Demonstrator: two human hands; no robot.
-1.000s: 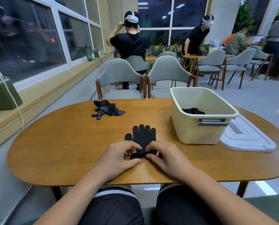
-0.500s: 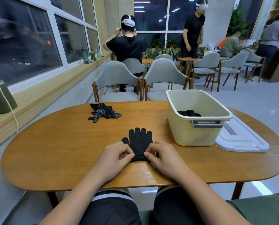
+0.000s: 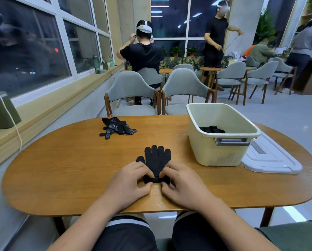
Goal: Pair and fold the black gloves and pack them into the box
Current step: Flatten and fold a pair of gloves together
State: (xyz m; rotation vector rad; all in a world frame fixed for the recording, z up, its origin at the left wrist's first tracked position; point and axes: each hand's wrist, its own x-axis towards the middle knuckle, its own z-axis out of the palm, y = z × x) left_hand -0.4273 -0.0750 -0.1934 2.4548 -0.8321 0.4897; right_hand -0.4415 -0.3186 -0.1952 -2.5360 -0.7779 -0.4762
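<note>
**Both grips pinch the cuff end of a black glove at the table's lower middle**

The left grip [image 3: 128,185], a bare hand, lies at lower centre of the frame with its fingers curled and its thumb tucked under. It pinches the left side of the rolled cuff [image 3: 156,179] of a black knit glove [image 3: 156,161]. The right grip [image 3: 186,187] mirrors it just beside, fingers bent over the cuff's right side and thumb beneath. The two grips nearly meet over the cuff.

The glove lies flat on the wooden table [image 3: 61,169], fingers spread and pointing toward the top of the frame. It may be two gloves stacked as a pair, though the view does not settle that.

To the right of the glove stands the cream plastic box [image 3: 222,154], open, with a grey handle on its near wall. Black folded gloves [image 3: 212,129] lie on its floor. A white lid [image 3: 271,160] lies flat on the table at the box's right, touching or nearly touching it.

Toward the upper left of the table, well apart from the grips, a loose heap of black dotted gloves [image 3: 117,127] lies tangled.

Two grey chairs [image 3: 133,89] stand at the table's far edge. On the window ledge at far left sits an olive-green case [image 3: 1,111] with a white cable.
</note>
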